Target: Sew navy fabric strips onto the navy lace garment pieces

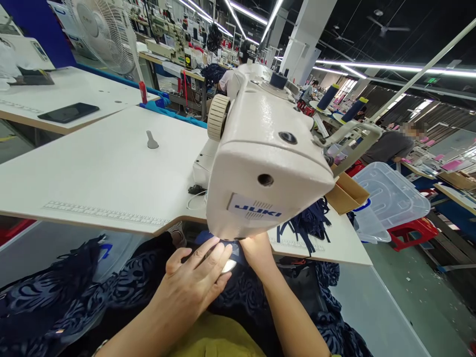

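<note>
A white JUKI sewing machine (267,183) fills the middle of the view, its head hiding the needle area. Just below it, my left hand (199,277) lies with fingers stretched out over dark blue fabric (239,254). A shiny white rounded piece (228,266) shows beside those fingertips. My right hand (257,252) is on the fabric's other side, close under the machine head; its fingers are mostly hidden there. Dark patterned lace cloth (245,292) hangs down below both hands.
Dark strips (310,223) lie right of the machine near a cardboard box (345,191). A clear plastic bin (390,193) rests above a red stool (412,233). On the left are a phone (69,113) and a fan (100,34). A person (388,146) sits farther right.
</note>
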Tool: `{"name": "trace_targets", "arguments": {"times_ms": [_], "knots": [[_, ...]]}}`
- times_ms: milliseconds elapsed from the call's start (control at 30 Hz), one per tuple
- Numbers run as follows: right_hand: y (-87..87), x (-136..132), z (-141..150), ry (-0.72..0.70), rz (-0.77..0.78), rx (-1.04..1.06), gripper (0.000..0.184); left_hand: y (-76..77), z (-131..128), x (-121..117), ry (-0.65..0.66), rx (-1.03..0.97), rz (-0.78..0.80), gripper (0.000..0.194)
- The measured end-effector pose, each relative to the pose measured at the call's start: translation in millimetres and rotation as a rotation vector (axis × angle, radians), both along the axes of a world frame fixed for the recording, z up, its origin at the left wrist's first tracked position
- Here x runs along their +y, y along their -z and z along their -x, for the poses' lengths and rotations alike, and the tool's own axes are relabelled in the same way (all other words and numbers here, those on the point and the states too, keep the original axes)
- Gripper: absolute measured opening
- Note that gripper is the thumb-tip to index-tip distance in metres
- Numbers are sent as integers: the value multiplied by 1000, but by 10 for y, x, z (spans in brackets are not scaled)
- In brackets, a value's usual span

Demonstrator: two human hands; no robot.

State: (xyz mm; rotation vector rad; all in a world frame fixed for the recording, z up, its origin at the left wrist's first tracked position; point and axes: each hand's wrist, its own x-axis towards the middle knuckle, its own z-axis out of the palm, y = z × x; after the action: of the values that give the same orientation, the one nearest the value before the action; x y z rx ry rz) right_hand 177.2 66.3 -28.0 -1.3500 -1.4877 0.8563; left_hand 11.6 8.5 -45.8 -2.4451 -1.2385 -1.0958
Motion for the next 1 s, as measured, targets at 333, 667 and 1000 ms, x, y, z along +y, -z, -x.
{"name": "trace_targets", "arguments": {"times_ms": [333,667,1000], "knots": [[-52,56,30,-69,-96,46,19,-92,-29,-26,11,12,60,24],[-25,89,14,-71,-98,-9,16,-106,-50,-22,-10,30,26,23],[-37,78,26,-80,-93,-14,18,-69,-95,-30,-43,-36,35,25]]}}
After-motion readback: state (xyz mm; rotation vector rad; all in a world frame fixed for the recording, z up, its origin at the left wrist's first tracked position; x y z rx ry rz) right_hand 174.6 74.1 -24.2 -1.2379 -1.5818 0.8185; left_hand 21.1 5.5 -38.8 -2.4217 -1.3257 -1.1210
